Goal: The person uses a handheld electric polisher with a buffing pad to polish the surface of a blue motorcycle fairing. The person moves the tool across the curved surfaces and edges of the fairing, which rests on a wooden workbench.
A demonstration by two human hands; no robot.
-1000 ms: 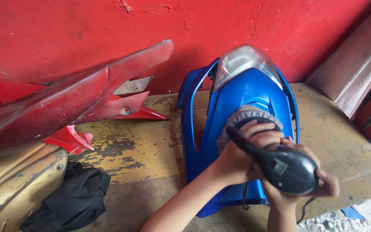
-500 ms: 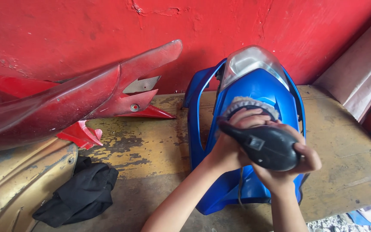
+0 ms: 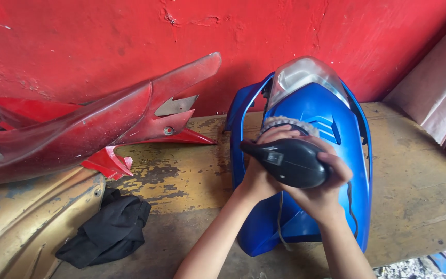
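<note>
A blue scooter front fairing (image 3: 354, 129) with a clear headlight lens (image 3: 303, 75) lies on a worn wooden bench, leaning toward the red wall. Both hands hold a black power polisher (image 3: 290, 161) pressed onto the fairing's middle. Its woolly grey pad (image 3: 287, 123) shows just above my fingers. My left hand (image 3: 261, 173) grips the tool's narrow handle end on the left. My right hand (image 3: 326, 188) wraps the rounded body from below and right. A thin cord (image 3: 351, 204) hangs down across the blue panel.
A long dusty red body panel (image 3: 78, 129) leans on the red wall (image 3: 104, 36) at left. A gold panel (image 3: 21, 222) lies at bottom left beside a crumpled black cloth (image 3: 107, 232). Bench wood (image 3: 419, 170) shows at right, below a pinkish board (image 3: 440, 88).
The polisher and both hands have shifted up the fairing toward the headlight. The camera view has drifted, so more of the bench shows on the right.
</note>
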